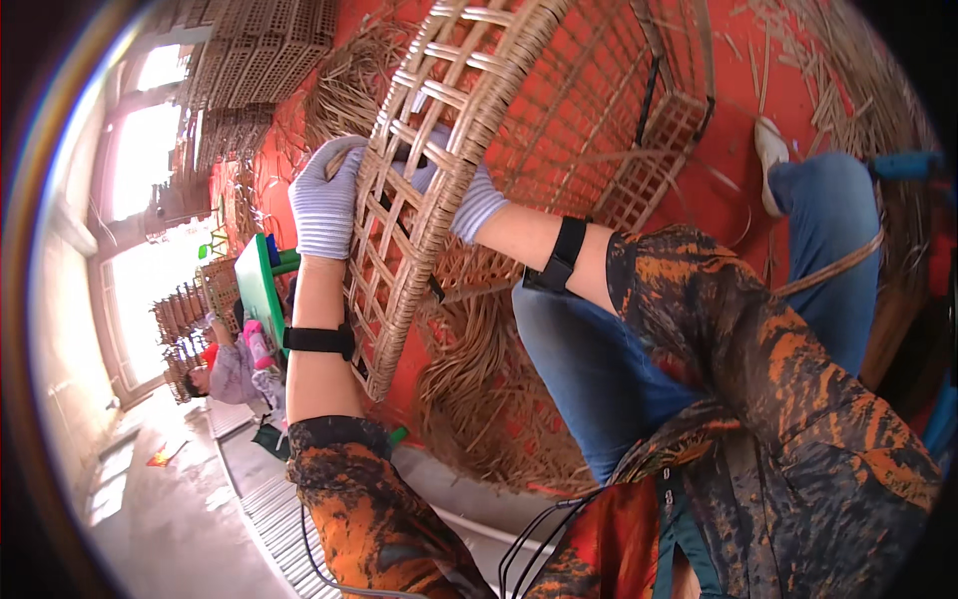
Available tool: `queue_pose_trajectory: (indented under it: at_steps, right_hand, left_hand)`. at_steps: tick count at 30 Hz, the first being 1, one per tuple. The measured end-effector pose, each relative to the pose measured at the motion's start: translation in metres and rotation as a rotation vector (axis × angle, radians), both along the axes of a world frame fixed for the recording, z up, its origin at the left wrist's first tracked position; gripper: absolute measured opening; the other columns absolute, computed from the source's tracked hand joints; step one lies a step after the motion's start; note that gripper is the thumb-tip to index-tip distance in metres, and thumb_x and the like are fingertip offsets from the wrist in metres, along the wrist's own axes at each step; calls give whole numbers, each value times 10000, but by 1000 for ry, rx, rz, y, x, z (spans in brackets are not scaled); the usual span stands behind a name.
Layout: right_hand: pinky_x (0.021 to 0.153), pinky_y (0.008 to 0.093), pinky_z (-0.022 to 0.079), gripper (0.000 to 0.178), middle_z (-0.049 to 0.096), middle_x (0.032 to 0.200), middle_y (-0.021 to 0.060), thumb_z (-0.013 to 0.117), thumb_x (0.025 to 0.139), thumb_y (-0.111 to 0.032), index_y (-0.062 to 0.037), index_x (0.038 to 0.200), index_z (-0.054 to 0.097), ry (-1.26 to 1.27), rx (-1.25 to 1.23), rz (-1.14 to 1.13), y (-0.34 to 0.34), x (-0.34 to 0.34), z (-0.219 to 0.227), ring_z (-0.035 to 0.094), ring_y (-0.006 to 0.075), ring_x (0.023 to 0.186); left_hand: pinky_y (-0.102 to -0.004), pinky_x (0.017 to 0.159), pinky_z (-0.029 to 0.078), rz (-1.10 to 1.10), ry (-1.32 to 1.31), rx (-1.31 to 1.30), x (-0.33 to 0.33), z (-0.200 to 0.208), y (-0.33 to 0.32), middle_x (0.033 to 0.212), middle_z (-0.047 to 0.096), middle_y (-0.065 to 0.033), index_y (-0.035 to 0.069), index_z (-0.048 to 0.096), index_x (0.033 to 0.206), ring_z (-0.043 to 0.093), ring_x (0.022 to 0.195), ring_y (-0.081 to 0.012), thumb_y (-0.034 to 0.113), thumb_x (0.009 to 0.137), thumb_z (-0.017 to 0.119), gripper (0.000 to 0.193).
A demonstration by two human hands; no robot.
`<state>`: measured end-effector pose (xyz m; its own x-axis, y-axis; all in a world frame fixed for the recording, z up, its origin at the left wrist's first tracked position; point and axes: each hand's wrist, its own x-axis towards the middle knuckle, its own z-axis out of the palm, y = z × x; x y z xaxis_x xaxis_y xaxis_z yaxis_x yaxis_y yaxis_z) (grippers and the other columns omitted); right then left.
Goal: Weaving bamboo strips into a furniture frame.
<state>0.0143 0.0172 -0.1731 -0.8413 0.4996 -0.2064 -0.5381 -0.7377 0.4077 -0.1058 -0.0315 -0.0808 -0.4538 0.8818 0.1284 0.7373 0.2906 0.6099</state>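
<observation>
A large basket of woven tan strips (494,100) is tilted up in front of me, with an openwork side facing left and a tightly wrapped edge. My left hand (327,200), in a grey-and-white striped glove, is on the left outer side of the weave, its fingers bent in and closed at the border. My right hand (477,205), gloved alike, reaches behind the wrapped edge on the basket's inner side. Only bits of that glove show through the gaps, so its fingers are mostly hidden. Black bands sit on both my forearms.
Loose strips (479,389) lie heaped on the red floor (733,200) below the basket, with more at the upper right. Stacked woven baskets (259,60) stand at the upper left. Another person (235,374) sits at the left near a green board (257,290).
</observation>
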Motion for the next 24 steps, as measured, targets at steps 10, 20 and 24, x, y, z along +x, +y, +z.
queue_pose_trajectory:
  at_steps: [10,20,24]
  right_hand:
    - [690,319,546,167,594,885,74,565,886,-126,-32,1023,579,-124,518,-196,24,-12,-45,573,189,783]
    - [708,394,500,184,584,920,102,553,863,-165,-47,1002,536,-325,1480,-272,27,15,-48,562,243,841]
    - [720,402,513,253,633,901,169,558,840,-219,-40,1017,579,-1120,1911,-733,36,13,-26,610,318,836]
  left_hand:
    - [-280,804,491,-57,72,-66,-15,-6,37,908,696,-101,29,678,1005,646,851,-141,181,849,652,219]
    - [-309,752,496,-13,111,-105,22,14,30,845,693,-117,56,691,931,654,774,-186,207,820,648,193]
    - [-295,758,500,-58,321,37,30,16,51,855,684,-135,80,688,961,660,795,-162,193,843,633,172]
